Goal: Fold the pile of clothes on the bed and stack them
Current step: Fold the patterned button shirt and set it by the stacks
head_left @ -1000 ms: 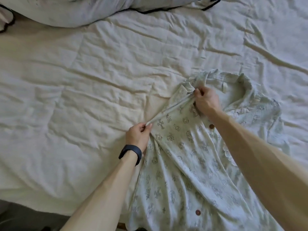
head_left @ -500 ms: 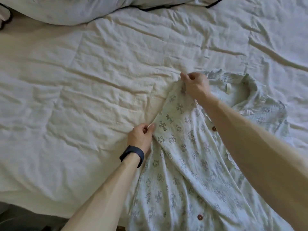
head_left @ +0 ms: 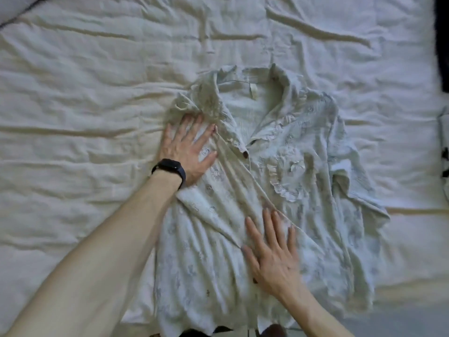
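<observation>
Shirt [head_left: 315,178], pale green with a faint printed pattern, lies front up on the bed [head_left: 97,105], a little right of the middle of the view, its collar [head_left: 279,76] turned away from the person and its hem reaching the bed's near edge. The collar lies open, with a small pale label [head_left: 254,91] showing inside it and a dark brown button [head_left: 245,154] just below its opening. The cloth is rumpled, most of all at the sleeve [head_left: 352,190] on the person's right, and long creases run slantwise down the front. The left hand [head_left: 189,147] lies flat on the shoulder part on the person's left, palm down, fingers straight and spread, fingertips close under the collar's end; it pinches nothing. A black wristband [head_left: 170,167] sits on that wrist. The right hand [head_left: 272,254] rests palm down on the lower front beside the button line, fingers straight and slightly apart, holding no cloth; it is somewhat blurred. Around the shirt the cream sheet is wrinkled all over. At the right edge of the view a piece of another garment [head_left: 444,147] shows, well apart from the shirt, and above it a dark shape [head_left: 442,32] too cut off to tell
</observation>
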